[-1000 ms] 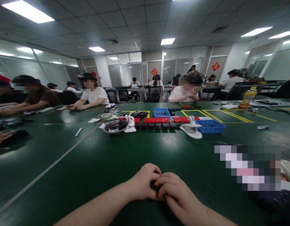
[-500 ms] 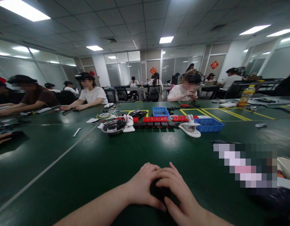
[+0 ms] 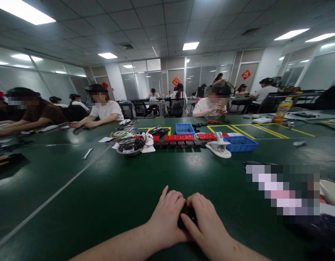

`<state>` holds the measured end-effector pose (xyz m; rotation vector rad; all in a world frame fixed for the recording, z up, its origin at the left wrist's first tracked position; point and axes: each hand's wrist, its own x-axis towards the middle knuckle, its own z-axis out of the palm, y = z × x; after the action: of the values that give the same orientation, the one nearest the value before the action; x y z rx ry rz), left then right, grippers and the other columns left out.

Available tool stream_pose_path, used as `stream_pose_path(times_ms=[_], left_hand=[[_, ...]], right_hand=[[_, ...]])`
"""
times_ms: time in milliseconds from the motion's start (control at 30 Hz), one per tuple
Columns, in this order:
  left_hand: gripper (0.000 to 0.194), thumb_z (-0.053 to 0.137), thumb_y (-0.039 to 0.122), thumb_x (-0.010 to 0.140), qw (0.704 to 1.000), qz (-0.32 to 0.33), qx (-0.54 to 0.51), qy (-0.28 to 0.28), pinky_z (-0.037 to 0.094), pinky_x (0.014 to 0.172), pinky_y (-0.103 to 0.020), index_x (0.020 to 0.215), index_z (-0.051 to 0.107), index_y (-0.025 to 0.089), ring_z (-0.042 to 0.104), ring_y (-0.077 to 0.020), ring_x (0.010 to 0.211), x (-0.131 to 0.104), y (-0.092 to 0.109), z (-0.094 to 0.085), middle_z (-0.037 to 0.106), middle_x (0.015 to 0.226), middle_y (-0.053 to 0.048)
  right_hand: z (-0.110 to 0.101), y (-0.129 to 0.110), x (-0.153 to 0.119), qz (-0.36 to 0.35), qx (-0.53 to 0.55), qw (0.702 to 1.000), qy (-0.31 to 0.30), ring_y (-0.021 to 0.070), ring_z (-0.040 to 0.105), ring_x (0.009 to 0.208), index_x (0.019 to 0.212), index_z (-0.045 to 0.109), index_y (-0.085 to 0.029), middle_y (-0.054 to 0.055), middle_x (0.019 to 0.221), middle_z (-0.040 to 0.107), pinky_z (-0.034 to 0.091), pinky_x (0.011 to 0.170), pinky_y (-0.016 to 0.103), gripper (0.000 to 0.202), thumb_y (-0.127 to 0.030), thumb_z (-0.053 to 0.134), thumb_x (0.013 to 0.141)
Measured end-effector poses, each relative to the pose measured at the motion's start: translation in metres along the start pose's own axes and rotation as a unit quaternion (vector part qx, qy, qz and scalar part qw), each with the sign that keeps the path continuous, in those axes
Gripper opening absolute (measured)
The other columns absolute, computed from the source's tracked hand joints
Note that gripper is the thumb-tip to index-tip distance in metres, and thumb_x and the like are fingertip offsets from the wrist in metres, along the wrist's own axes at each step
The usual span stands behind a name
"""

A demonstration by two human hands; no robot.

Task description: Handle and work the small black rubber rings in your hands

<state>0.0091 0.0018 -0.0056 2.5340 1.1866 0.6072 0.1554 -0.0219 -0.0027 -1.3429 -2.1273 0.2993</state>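
My left hand [image 3: 170, 214] and my right hand [image 3: 204, 217] meet at the front middle of the green table [image 3: 102, 203]. Between them they hold a small black object [image 3: 187, 217], mostly covered by fingers and too dark to name. The left fingers curl over its far left side, one fingertip sticking up and away. On the other side, the right fingers wrap over the top and the right thumb presses across its near face.
Farther back stand a metal bowl of cables [image 3: 129, 146], red power strips [image 3: 180, 137], a white clamp base [image 3: 219, 146] and a blue tray [image 3: 242, 144]. A wrench [image 3: 87, 154] lies left. Dark plastic bags [image 3: 319, 228] sit at right. Several people sit around.
My right fingers have drawn back to the right from over the left hand, and more of the black object shows between the hands. The right thumb has risen onto it.
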Motion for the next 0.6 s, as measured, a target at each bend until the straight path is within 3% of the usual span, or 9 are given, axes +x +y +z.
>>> stream_pose_path(times_ms=[267,433,600], left_hand=[[0.036,0.068,0.038,0.057,0.999,0.028,0.005,-0.028,0.014,0.103,-0.050,0.088,0.059,0.023,0.048,-0.0190,0.090,0.003,-0.007,-0.004,0.051,0.092,-0.001],[0.026,0.074,0.034,0.054,0.995,0.073,-0.039,-0.056,0.037,0.088,-0.034,0.073,0.061,0.022,0.047,-0.0193,0.094,0.007,-0.019,-0.003,0.051,0.098,0.000],[0.022,0.074,0.030,0.055,0.990,0.113,-0.056,-0.069,0.036,0.086,-0.032,0.071,0.062,0.022,0.048,-0.0192,0.094,0.009,-0.024,-0.001,0.052,0.098,0.001]], right_hand=[[-0.010,-0.002,0.002,-0.074,0.048,0.996,0.001,0.0184,0.049,0.077,0.079,0.048,-0.018,0.005,0.082,0.053,0.042,0.071,0.037,0.007,-0.014,0.046,0.074],[-0.016,-0.006,0.002,-0.165,0.116,0.979,-0.010,0.0142,0.053,0.075,0.067,0.048,-0.021,0.000,0.073,0.056,0.040,0.085,0.039,0.019,-0.006,0.036,0.067],[-0.014,-0.012,0.000,-0.236,0.133,0.962,-0.022,0.0112,0.055,0.062,0.056,0.047,-0.022,-0.003,0.055,0.053,0.035,0.095,0.039,0.025,-0.007,0.031,0.068]])
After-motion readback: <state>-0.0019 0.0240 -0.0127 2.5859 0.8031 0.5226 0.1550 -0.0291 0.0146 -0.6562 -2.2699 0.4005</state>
